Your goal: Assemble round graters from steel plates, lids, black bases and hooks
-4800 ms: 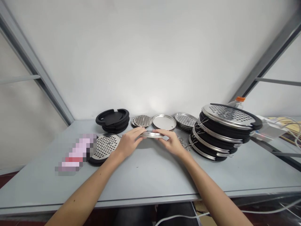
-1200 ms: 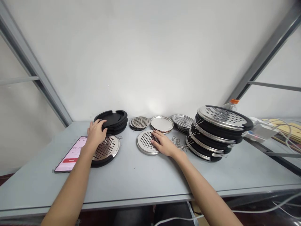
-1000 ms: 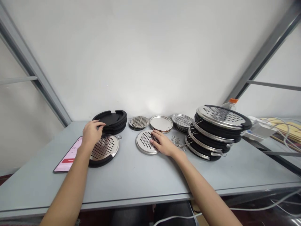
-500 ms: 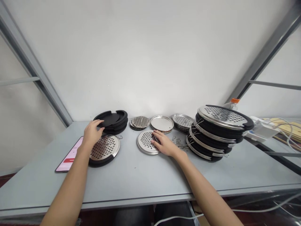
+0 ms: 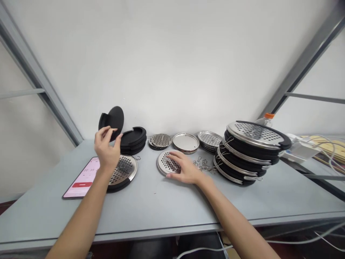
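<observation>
Pinching a matte black round holder (image 5: pixel 116 117) by its lower edge, the left hand (image 5: pixel 107 149) holds it steeply tilted near a stack of round black holders (image 5: pixel 134 144). Over a silver perforated metal disc (image 5: pixel 163 162) on the grey table (image 5: pixel 151 212), the right hand (image 5: pixel 186 169) spreads thumb and fingers; whether they press it, I cannot tell.

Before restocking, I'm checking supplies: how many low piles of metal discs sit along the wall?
3: left pile, beside the black holders; middle pile, beyond the right hand; right pile, behind the clips. The tall stack may hide more.
</observation>
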Demonstrator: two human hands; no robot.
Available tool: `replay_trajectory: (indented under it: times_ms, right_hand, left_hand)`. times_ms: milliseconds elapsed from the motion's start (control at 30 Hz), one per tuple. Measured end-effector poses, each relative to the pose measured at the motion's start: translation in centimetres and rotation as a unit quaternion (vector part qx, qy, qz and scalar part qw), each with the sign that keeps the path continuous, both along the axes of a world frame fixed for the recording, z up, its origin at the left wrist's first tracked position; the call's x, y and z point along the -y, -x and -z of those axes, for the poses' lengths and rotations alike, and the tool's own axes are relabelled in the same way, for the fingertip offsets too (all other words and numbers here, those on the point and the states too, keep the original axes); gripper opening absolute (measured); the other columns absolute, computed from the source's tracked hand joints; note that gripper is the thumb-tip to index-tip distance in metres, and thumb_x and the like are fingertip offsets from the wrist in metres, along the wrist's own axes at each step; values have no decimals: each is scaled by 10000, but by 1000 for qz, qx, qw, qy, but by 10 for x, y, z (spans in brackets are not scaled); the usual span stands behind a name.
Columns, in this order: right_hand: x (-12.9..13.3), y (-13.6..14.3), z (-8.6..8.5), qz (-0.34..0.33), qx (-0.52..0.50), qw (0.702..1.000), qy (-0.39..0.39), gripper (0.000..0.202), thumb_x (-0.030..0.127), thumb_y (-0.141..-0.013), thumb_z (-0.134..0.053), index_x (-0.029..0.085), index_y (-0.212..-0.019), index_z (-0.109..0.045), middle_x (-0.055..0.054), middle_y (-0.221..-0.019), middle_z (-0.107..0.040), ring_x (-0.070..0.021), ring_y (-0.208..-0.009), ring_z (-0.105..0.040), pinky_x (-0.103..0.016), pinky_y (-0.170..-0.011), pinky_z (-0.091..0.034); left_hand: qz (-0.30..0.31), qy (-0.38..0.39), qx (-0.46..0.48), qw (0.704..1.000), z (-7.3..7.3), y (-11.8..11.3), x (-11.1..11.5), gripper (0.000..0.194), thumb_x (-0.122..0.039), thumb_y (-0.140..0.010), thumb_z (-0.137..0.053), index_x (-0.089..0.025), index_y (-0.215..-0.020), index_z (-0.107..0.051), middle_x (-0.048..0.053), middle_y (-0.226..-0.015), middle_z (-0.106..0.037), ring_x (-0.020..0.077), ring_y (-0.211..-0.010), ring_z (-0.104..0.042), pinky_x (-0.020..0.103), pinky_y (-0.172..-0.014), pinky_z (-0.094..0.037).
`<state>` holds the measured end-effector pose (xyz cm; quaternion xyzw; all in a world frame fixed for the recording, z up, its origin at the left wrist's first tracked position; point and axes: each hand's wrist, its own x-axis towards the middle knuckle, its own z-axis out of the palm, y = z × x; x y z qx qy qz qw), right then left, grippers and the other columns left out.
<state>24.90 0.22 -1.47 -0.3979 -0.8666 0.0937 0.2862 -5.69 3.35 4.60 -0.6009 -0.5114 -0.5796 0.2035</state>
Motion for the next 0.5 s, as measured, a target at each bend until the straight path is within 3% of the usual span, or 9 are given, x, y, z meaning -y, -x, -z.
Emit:
replay_trajectory:
  times_ms: [100,267,500]
  right_hand:
    - [3,4,0,-6,26,1000,10,835,615,-643,-705,180,-1326,-500,-173,-1422,-420,-346,-1297,-397,-501,-1077,-309]
    - [5,6,-6,-18,30,999,9,680,516,-683,-712,169,-1248,-563,-162,-1340,-512,-314,-1263,-446,-464,-1067,-334]
    - [15,11,-17,-28,33,999,9,451,330,-726,-667,194,-1153,-619,-112,-1181,-639,-274,-1098,-588,-382,-947,-454]
  left_hand:
    - [69,-41,-34,996,-3,-28,15,171,-286,-891,-569,-192,-1029,-605,99,-1237,-585,248,-1160,-552,428,-1026,-420]
    - [206,-14,-112,972,6,-51,26,282,-254,-898,-572,-206,-1175,-544,73,-1202,-637,221,-1123,-598,380,-1002,-467]
    - [239,42,-115,963,12,-54,24,276,-307,-908,-554,-202,-1162,-571,66,-1148,-665,213,-1061,-632,350,-958,-503]
